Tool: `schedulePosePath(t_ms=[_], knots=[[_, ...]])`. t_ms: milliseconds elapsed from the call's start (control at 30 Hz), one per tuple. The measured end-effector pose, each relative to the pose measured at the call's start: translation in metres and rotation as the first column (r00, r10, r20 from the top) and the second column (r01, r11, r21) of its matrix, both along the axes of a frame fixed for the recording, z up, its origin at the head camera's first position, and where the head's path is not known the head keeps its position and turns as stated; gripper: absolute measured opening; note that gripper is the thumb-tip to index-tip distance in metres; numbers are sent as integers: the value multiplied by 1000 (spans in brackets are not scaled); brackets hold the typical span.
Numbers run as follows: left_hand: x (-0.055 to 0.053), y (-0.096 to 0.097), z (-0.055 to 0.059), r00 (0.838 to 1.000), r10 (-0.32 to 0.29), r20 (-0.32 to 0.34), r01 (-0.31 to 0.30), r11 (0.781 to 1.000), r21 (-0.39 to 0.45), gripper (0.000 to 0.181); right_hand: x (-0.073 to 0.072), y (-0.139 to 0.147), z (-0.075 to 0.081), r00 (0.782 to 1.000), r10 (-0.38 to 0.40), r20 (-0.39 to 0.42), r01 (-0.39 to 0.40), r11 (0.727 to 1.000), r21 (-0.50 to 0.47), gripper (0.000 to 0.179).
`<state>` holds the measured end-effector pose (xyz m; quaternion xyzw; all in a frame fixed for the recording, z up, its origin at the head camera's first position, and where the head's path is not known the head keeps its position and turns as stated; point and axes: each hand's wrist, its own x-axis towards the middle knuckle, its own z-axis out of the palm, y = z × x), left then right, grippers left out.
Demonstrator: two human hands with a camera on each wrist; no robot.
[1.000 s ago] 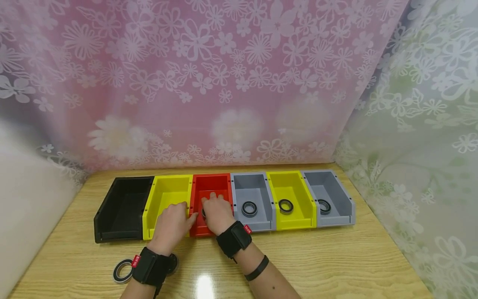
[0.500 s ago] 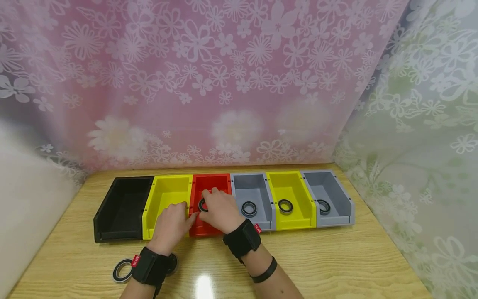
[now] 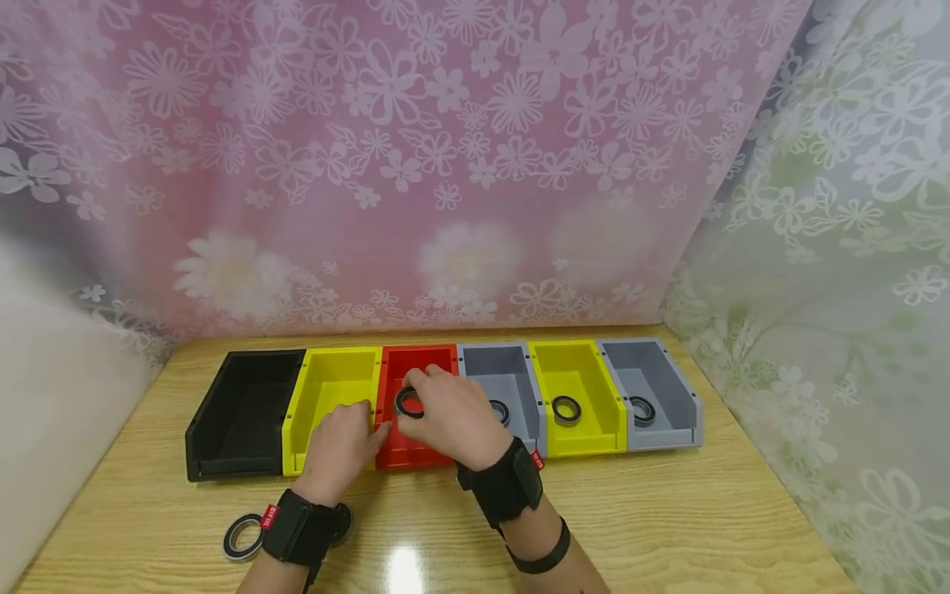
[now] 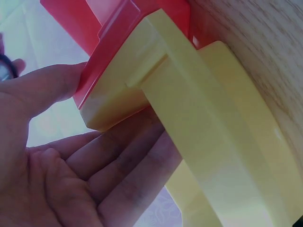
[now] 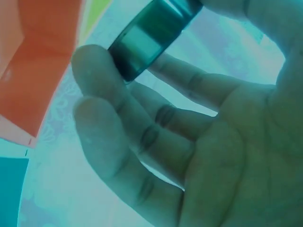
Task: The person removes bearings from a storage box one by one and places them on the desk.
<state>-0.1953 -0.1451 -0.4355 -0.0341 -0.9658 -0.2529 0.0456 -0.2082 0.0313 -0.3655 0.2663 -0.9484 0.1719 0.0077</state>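
Note:
My right hand [image 3: 462,417] pinches a black-sealed ball bearing [image 3: 401,406] between thumb and fingers, over the red bin [image 3: 404,454]. In the right wrist view the bearing's shiny metal outer ring [image 5: 147,42] shows between the fingertips. My left hand [image 3: 340,450] grips the adjoining side walls of the red bin and the left yellow bin [image 3: 345,363]. The left wrist view shows its thumb on the red wall [image 4: 106,61] and its fingers against the yellow wall [image 4: 113,106].
Bearings lie in the middle grey bin [image 3: 493,359], right yellow bin [image 3: 567,355] and right grey bin [image 3: 634,355]. A black bin [image 3: 248,412] ends the row at left. One bearing [image 3: 232,540] lies on the table, another round dark piece [image 3: 344,525] behind the left wristband.
My right hand has drawn the bearing up from the red bin's floor, its wrist shifting right and partly covering the middle grey bin's bearing. The left hand stays put.

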Motion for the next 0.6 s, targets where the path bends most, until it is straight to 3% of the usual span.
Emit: schedulePosePath(t_ms=[600], knots=[[2, 1, -5, 1000, 12, -12, -12, 1000, -5, 26, 8, 0, -3, 996, 74, -45, -74, 997, 3, 26]])
